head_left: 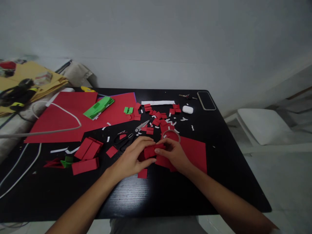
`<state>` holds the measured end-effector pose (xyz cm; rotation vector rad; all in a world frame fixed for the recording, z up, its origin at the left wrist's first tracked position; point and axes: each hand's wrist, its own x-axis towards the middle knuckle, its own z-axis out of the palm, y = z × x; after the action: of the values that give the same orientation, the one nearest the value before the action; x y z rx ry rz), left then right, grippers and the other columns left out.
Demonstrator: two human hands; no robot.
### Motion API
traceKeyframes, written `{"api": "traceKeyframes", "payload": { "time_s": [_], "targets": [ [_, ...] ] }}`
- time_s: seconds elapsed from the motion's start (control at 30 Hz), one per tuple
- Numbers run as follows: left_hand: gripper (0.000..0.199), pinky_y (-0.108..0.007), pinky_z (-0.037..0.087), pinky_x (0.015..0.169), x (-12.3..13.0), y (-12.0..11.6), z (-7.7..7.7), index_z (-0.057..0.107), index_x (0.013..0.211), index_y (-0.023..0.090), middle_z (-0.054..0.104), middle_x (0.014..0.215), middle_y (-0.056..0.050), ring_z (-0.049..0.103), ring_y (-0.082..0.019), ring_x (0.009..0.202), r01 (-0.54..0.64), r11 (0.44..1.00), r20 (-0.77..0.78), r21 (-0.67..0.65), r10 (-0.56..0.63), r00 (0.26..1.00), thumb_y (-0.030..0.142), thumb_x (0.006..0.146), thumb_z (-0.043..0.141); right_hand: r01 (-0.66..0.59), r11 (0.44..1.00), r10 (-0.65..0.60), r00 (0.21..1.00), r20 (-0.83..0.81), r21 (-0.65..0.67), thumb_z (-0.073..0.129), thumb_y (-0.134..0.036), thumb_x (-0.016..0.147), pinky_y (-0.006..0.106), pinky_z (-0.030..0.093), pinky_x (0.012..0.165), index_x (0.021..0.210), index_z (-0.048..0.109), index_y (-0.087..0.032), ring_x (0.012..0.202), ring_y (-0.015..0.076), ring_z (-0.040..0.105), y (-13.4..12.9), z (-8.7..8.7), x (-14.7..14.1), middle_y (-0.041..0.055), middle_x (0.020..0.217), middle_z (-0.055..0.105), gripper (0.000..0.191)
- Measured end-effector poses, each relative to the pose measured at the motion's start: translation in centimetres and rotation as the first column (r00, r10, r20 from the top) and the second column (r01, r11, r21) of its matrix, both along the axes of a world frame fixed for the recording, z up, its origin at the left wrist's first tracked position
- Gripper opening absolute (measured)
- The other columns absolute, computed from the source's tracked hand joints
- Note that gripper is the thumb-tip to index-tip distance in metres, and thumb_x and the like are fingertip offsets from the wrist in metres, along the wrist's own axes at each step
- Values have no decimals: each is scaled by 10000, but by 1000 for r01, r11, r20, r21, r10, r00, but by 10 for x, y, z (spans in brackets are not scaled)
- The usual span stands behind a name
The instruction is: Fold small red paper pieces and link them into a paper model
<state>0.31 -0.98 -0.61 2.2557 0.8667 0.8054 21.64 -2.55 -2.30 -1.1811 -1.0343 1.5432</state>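
Red paper is taking centre stage in the head view: a folded red piece (150, 151) is lying to the near right of the black-handled scissors (137, 130), and both hands are touching it! Its long axis is running crosswise, from one hand toward the other, so neither is standing clearly nearer to it. The left hand (135, 156), just on the near side of the scissors, is bracketing the left end, fingers arching over the far edge, thumb stretching along the near side, a moderate spread between them with the piece inside. And the right hand (175, 152), farther right of the scissors, is pinching the other end, thumb pressing on the face, fingers lying along the far edge. How hard they're squeezing, I cannot tell. Right of the scissors, a red sheet (196, 152) is lying partly under that right hand; left of them, a folded red block (85, 166) is resting alone, untouched.
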Motion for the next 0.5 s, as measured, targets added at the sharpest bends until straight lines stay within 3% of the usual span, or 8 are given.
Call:
{"api": "traceKeyframes", "payload": {
  "time_s": [0.07,0.17,0.5],
  "targets": [
    [565,-426,542,1076,0,0,0,504,1422,232,570,1389,-138,607,-263,1287,33,999,-86,32,-30,996,306,914,739,1,999,-2,1000,-12,-32,912,-325,658,317,515,788,878,763,-233,806,170,667,0,0,0,-17,844,745,281],
    [550,-440,569,1044,0,-1,-2,485,1441,242,589,1363,-136,633,-263,1250,29,997,-149,68,-18,989,307,940,703,-1,998,0,1000,-20,-67,914,-320,653,313,521,777,886,760,-235,790,164,670,0,1,-1,-22,836,749,292],
    [460,-365,614,921,2,2,-8,544,1362,216,676,1226,-110,708,-219,1088,3,997,-32,80,0,999,268,937,711,34,985,-49,995,-86,-170,962,-305,581,299,541,774,896,699,-227,792,163,695,-1,2,-2,-22,842,752,418]
  ]
}}
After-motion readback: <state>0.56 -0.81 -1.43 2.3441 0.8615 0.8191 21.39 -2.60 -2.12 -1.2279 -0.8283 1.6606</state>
